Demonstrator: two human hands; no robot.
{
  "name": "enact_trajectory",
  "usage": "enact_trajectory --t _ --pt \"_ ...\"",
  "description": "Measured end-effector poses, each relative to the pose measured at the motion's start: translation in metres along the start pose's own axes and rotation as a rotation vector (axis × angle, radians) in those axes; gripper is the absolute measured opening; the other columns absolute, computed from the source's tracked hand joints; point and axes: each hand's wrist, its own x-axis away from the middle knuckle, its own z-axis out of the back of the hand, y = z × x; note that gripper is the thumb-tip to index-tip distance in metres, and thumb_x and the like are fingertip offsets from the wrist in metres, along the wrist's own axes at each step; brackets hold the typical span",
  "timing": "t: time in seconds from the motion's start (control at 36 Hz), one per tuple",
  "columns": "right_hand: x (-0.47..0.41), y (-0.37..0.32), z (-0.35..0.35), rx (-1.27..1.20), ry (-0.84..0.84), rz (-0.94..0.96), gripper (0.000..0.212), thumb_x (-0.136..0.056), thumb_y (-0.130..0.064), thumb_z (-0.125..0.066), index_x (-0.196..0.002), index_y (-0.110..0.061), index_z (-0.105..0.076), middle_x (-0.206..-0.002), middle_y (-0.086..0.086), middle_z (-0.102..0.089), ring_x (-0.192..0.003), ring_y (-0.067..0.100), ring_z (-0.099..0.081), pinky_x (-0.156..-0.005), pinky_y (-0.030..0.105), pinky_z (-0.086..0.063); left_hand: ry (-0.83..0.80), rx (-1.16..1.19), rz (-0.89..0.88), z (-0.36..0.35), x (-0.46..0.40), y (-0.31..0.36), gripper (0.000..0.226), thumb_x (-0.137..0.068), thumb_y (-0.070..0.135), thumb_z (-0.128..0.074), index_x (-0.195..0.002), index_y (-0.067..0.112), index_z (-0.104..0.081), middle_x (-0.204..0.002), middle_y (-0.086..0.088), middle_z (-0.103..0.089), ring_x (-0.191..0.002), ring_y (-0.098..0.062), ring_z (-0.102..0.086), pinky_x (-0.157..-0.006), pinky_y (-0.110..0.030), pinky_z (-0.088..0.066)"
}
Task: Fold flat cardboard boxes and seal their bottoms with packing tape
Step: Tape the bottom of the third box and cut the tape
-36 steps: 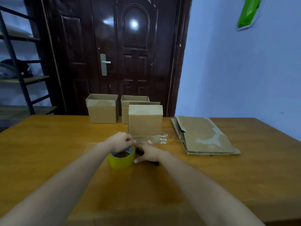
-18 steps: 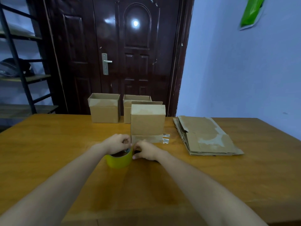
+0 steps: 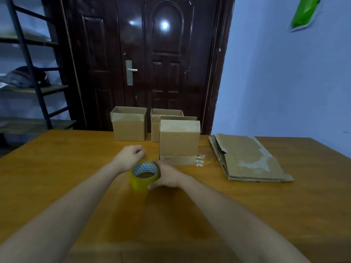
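A yellow roll of packing tape [image 3: 144, 179] stands on the wooden table [image 3: 266, 215] in front of me. My right hand [image 3: 168, 175] grips its right side. My left hand [image 3: 130, 156] sits just behind the roll with curled fingers; I cannot see whether they pinch the clear tape end. Right behind the hands stands a folded cardboard box [image 3: 179, 140], with a flap along its base and clear tape tabs [image 3: 200, 160] sticking out at its lower right. A stack of flat cardboard boxes [image 3: 247, 158] lies to the right.
Two open-topped folded boxes [image 3: 129, 124] [image 3: 164, 113] stand at the table's far edge before a dark door [image 3: 163, 63]. A metal shelf rack [image 3: 28, 76] stands at the left. A blue wall is on the right.
My right hand has moved from beside the roll onto its right side. My left hand has lifted off the roll's top and now sits just behind it. The view has shifted slightly.
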Motion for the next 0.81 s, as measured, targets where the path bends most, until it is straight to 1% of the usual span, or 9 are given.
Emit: enact_trajectory --t 0.08,0.19,0.28,0.36,0.44,0.53,0.61,0.72,0.81 --pt "-0.001 0.004 0.001 -0.016 0.014 -0.007 0.094 -0.065 -0.026 -0.086 -0.141 -0.014 -0.032 -0.137 0.005 -0.048 -0.126 0.021 -0.045 -0.108 0.037 -0.038 0.062 0.15 0.17 0.003 0.001 -0.012 0.031 -0.101 0.033 -0.039 -0.105 0.011 -0.061 -0.11 -0.01 -0.063 -0.098 -0.025 -0.057 -0.082 -0.037 -0.047" --pt "0.0 0.008 0.0 -0.075 0.02 -0.027 0.094 -0.068 -0.02 -0.084 -0.144 -0.014 -0.029 -0.138 0.004 -0.047 -0.127 0.019 -0.044 -0.104 0.03 -0.037 -0.247 0.441 0.405 0.0 0.014 -0.023 0.051 -0.098 0.05 -0.034 -0.13 0.014 -0.052 -0.134 -0.01 -0.052 -0.119 -0.027 -0.05 -0.087 -0.035 -0.044" --pt "-0.001 0.01 0.001 -0.111 0.031 -0.032 0.1 -0.067 -0.02 -0.085 -0.146 -0.013 -0.025 -0.138 0.004 -0.047 -0.128 0.019 -0.044 -0.106 0.032 -0.037 -0.224 0.474 0.393 -0.003 0.017 -0.027 0.049 -0.097 0.049 -0.041 -0.132 0.016 -0.052 -0.137 -0.008 -0.051 -0.123 -0.026 -0.049 -0.093 -0.037 -0.046" --pt "-0.001 0.01 0.002 -0.155 0.066 -0.037 0.098 -0.068 -0.021 -0.084 -0.146 -0.013 -0.026 -0.136 0.002 -0.048 -0.126 0.018 -0.046 -0.105 0.034 -0.04 -0.108 0.548 0.405 -0.003 0.017 -0.025 0.04 -0.096 0.044 -0.048 -0.12 0.014 -0.057 -0.12 -0.007 -0.06 -0.108 -0.021 -0.054 -0.091 -0.039 -0.05" --pt "-0.002 0.008 0.006 -0.223 0.133 -0.028 0.103 -0.069 -0.024 -0.084 -0.149 -0.014 -0.021 -0.14 0.004 -0.044 -0.128 0.019 -0.044 -0.107 0.037 -0.039 -0.083 0.664 0.42 -0.001 0.018 -0.025 0.032 -0.096 0.04 -0.05 -0.113 0.015 -0.054 -0.101 -0.003 -0.062 -0.098 -0.022 -0.06 -0.09 -0.044 -0.052" --pt "-0.003 0.008 0.012 -0.268 0.163 -0.015 0.099 -0.07 -0.019 -0.083 -0.148 -0.011 -0.022 -0.138 0.004 -0.047 -0.125 0.019 -0.046 -0.103 0.034 -0.043 -0.084 0.758 0.351 0.002 0.02 -0.023 0.033 -0.094 0.037 -0.053 -0.117 0.014 -0.054 -0.104 -0.002 -0.062 -0.098 -0.02 -0.062 -0.083 -0.036 -0.054" --pt "-0.002 0.008 0.018 -0.314 0.163 -0.004 0.091 -0.072 -0.017 -0.081 -0.145 -0.011 -0.027 -0.131 0.001 -0.051 -0.118 0.015 -0.05 -0.088 0.022 -0.048 -0.101 0.72 0.26 0.004 0.021 -0.019 0.032 -0.092 0.033 -0.057 -0.119 0.016 -0.055 -0.108 0.0 -0.062 -0.101 -0.016 -0.06 -0.08 -0.03 -0.053" --pt "-0.001 0.009 0.022 -0.372 0.173 -0.002 0.093 -0.072 -0.016 -0.082 -0.146 -0.011 -0.027 -0.134 0.003 -0.05 -0.114 0.011 -0.048 -0.095 0.024 -0.042 0.003 0.736 0.224 0.004 0.02 -0.017 0.029 -0.094 0.023 -0.056 -0.12 0.011 -0.06 -0.105 -0.002 -0.065 -0.099 -0.018 -0.062 -0.075 -0.028 -0.054" --pt "0.002 0.01 0.024 -0.405 0.165 0.003 0.091 -0.073 -0.015 -0.081 -0.147 -0.011 -0.027 -0.134 0.002 -0.05 -0.113 0.01 -0.047 -0.094 0.024 -0.043 0.091 0.741 0.19 0.002 0.021 -0.018 0.017 -0.094 0.013 -0.055 -0.107 0.013 -0.066 -0.102 0.001 -0.065 -0.098 -0.02 -0.062 -0.074 -0.03 -0.054"
